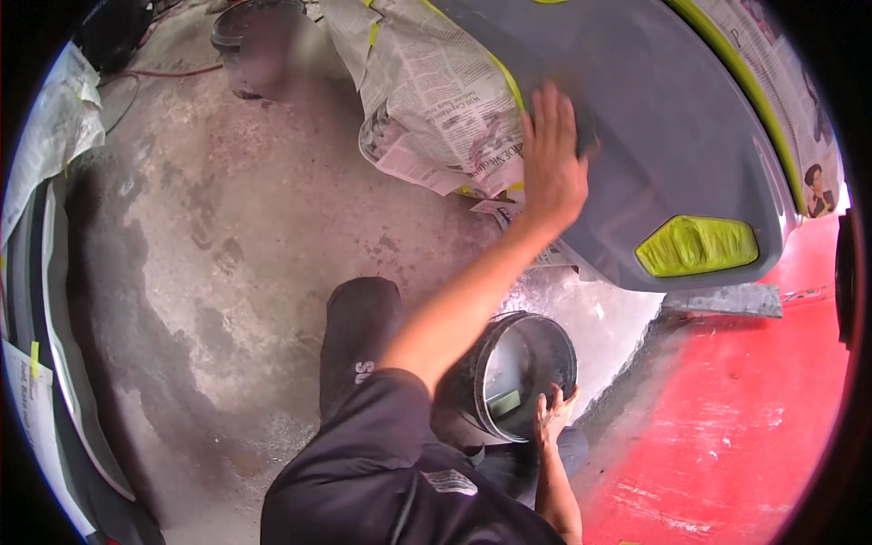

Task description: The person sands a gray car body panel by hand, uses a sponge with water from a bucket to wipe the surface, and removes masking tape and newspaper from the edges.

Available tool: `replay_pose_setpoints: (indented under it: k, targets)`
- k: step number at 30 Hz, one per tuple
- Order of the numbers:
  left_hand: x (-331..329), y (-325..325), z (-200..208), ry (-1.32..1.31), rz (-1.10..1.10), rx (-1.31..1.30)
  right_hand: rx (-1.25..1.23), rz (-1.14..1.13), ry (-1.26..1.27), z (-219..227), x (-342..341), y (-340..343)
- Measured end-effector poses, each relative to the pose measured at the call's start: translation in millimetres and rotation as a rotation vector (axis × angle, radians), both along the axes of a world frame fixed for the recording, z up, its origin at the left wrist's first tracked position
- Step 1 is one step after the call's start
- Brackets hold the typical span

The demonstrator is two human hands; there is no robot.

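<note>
A large grey panel [663, 136], apparently a vehicle bumper, fills the upper right. My left hand [552, 168] lies along its left part, fingers stretched forward and slightly blurred at the tips. A dark flat pad [588, 134] sticks out from under that hand, pressed to the panel; most of it is hidden. Lower down, my right hand [556, 416] grips the rim of a black bucket [480, 368], with its fingers at the near right edge. Inside the bucket a pale green rectangular piece [504, 402] shows against greyish liquid.
Newspaper [445, 100] edged with yellow-green tape covers the panel's left side. A yellow-green masked opening [698, 245] sits near its lower end. Another dark bucket [259, 27] stands far left on the stained concrete floor [245, 227]. Red-painted floor [718, 418] lies right; another masked part [64, 336] curves along the left.
</note>
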State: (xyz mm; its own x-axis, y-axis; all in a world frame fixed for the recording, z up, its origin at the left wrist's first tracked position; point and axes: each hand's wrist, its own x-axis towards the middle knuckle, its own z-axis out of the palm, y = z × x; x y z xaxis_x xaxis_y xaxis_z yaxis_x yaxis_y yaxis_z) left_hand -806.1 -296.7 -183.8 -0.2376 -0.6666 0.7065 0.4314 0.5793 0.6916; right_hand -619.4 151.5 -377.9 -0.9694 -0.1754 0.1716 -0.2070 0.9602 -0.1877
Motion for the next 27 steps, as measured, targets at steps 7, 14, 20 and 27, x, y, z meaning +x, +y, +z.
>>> replay_pose_setpoints:
  k: [7,14,20,27]
  targets:
    - [-7,-12,11,-0.001,0.057,0.025,0.058,-0.018,-0.021,11,2,-4]
    - [3,17,2,0.072,-0.097,0.140,0.127,0.023,0.031,4,-1,-1]
    - [5,-1,22,0.133,-0.109,0.234,0.037,-0.030,-0.051,7,0,-7]
    - [6,-13,27,0.196,-0.180,0.262,0.132,0.013,-0.010,2,-4,-3]
